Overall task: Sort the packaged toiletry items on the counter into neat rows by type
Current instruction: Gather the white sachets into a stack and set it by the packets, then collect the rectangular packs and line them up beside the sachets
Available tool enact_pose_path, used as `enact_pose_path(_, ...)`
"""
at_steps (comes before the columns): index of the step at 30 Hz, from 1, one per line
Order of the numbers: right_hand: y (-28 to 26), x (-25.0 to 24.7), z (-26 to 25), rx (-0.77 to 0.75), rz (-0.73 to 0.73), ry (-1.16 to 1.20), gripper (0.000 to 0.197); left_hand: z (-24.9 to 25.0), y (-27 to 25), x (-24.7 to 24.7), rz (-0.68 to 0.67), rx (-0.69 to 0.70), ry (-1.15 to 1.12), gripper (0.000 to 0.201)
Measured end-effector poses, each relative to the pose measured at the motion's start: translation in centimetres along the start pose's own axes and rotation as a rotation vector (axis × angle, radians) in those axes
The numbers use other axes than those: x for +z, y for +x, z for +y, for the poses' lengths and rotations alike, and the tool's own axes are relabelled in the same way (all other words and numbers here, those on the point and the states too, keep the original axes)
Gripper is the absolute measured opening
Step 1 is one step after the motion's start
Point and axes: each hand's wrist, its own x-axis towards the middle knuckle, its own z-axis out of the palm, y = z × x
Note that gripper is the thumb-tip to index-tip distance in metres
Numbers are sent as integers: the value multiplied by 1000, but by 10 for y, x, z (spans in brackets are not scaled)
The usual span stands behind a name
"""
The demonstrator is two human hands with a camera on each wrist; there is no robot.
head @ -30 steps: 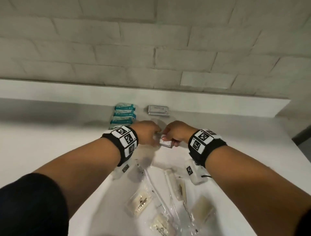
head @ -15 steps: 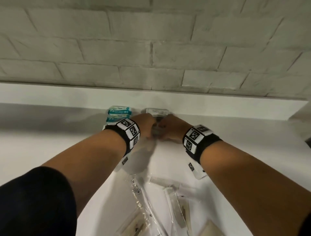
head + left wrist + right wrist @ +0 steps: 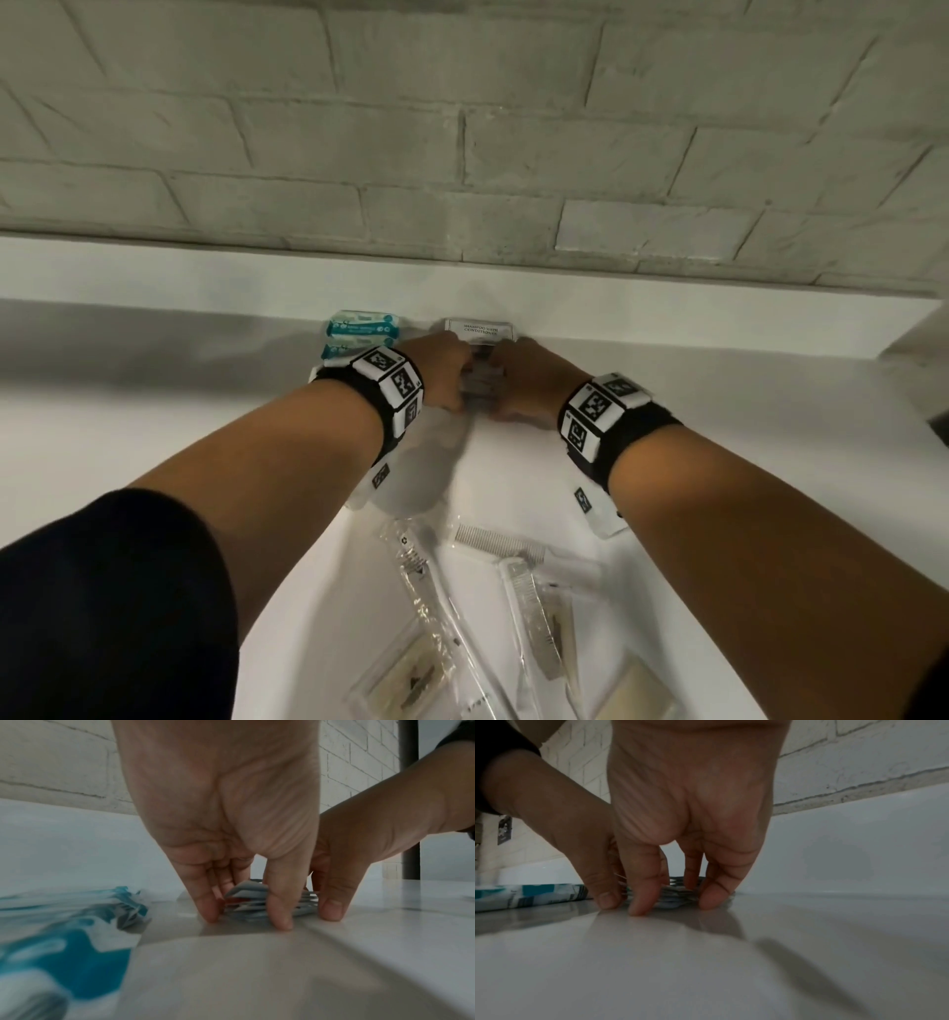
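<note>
Both hands, left hand (image 3: 445, 371) and right hand (image 3: 524, 379), pinch a sachet stack (image 3: 253, 902) from opposite sides at the counter's (image 3: 154, 421) back edge. Likely squaring it beside the teal packs (image 3: 362, 329).

Grey-white painted brick wall (image 3: 462, 128) fills upper frame. White upstand (image 3: 667, 318) runs below it, full width. Glossy white counter (image 3: 128, 411) across lower frame. Dark vertical pole (image 3: 410, 801), upper right, left-wrist view.

My white counter (image 3: 154, 421): teal packets (image 3: 363, 329) and stacked sachets (image 3: 478, 383) at back edge; combs (image 3: 513, 550), clear-wrapped items (image 3: 411, 683) near front.
</note>
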Motion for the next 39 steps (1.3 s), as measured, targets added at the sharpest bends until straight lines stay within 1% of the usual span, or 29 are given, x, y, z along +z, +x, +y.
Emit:
enact_pose_path(2, -1, 1, 3, 15, 11, 39, 74, -2, -5, 2, 30, 2, -19, 38)
enact_pose_path(3, -4, 1, 4, 26, 12, 61, 78, -2, -9, 3, 39, -6, -27, 43)
enact_pose_path(6, -14, -2, 9, 78, -2, 103, 83, -1, -21, 2, 73, -55, 9, 71)
enact_pose_path(7, -20, -5, 11, 99, -19, 112, 85, 2, -27, -1, 89, -63, 17, 75)
enact_pose_path(9, -34, -11, 17, 119, -51, 166, 87, 10, -43, -6, 106, -68, 16, 71)
enact_pose_path(11, -58, -17, 18, 112, -100, 191, 82, 22, -65, -10, 124, -58, 56, 62)
enact_pose_path(12, -72, -20, 17, 92, -115, 161, 75, 27, -77, -11, 141, -42, 87, 56)
enact_pose_path(14, -107, -21, 15, 24, -93, 131, 53, 40, -104, -8, 152, -3, 110, 43)
enact_pose_path(15, -128, -18, 14, -2, -77, 150, 40, 47, -119, -5, 138, 4, 109, 37)
enact_pose_path(16, -145, -14, 14, -19, -92, 139, 29, 52, -132, -3, 106, -2, 124, 34)
enact_pose_path(17, -163, -10, 13, -39, -141, 83, 21, 58, -146, -1, 46, -22, 154, 34)
enact_pose_path(18, -181, -4, 14, -45, -215, -1, 18, 64, -161, 2, -33, -51, 190, 36)
enact_pose_path(19, -196, 1, 15, -54, -286, -74, 18, 68, -174, 5, -119, -81, 229, 38)
enact_pose_path(21, -225, 13, 18, -83, -384, -162, 27, 74, -198, 16, -257, -141, 300, 41)
enact_pose_path(22, -235, 20, 20, -104, -394, -196, 33, 76, -208, 22, -286, -165, 316, 43)
enact_pose_path(23, -245, 27, 22, -129, -374, -233, 38, 79, -218, 29, -296, -185, 305, 45)
enact_pose_path(25, -254, 39, 27, -157, -299, -281, 52, 81, -234, 43, -276, -222, 233, 58)
enact_pose_path(26, -257, 43, 28, -165, -285, -294, 61, 82, -238, 51, -239, -231, 191, 65)
enact_pose_path(27, -259, 46, 28, -191, -284, -311, 69, 83, -242, 60, -193, -232, 153, 68)
enact_pose_path(28, -264, 49, 27, -225, -283, -322, 73, 85, -246, 70, -145, -226, 100, 67)
enact_pose_path(30, -271, 52, 23, -229, -275, -258, 67, 87, -248, 83, -103, -236, -22, 62)
enact_pose_path(32, -269, 52, 21, -174, -281, -186, 55, 88, -247, 86, -131, -268, -97, 56)
enact_pose_path(34, -263, 51, 20, -183, -236, -238, 41, 90, -249, 83, -136, -269, -48, 33)
enact_pose_path(35, -260, 50, 18, -204, -190, -272, 34, 90, -252, 81, -101, -255, -15, 24)
enact_pose_path(36, -257, 50, 17, -242, -132, -292, 30, 90, -255, 79, -46, -228, 0, 23)
enact_pose_path(38, -255, 51, 10, -346, -60, -337, 22, 91, -265, 78, 65, -121, -26, 23)
enact_pose_path(39, -255, 51, 5, -384, -60, -354, 20, 94, -270, 78, 64, -48, -48, 27)
